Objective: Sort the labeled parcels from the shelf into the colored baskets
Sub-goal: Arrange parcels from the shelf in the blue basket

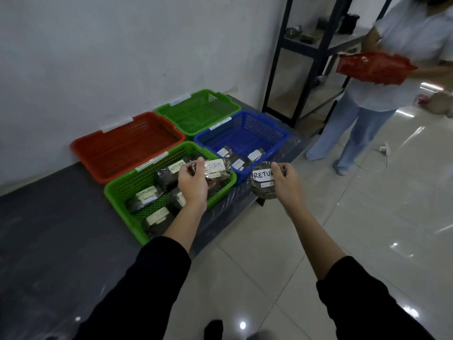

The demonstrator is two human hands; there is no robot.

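Left hand: the left hand (pixel 192 186) gripped a long foil-wrapped parcel (pixel 219 171) labelled "RETURN" in blue ink, held over the near green plastic basket (pixel 117 192).
Right hand: the right hand (pixel 286 183) clasped a round foil-wrapped parcel (pixel 262 186) with a white "RETUR" label in black marker (last letter hidden by the thumb), held off the platform edge, above the tiled floor.
Near green basket: held several dark parcels; one label read "RETURN", the others were too blurred to read.
Blue plastic basket (pixel 272 133): held a few white-labelled parcels, writing illegible.
Orange plastic basket (pixel 98 148): stood beside the far green plastic basket (pixel 220 104) against the wall.
Background: a second person (pixel 392 77) held a red mesh basket (pixel 372 67) by the black metal shelf (pixel 318 42).
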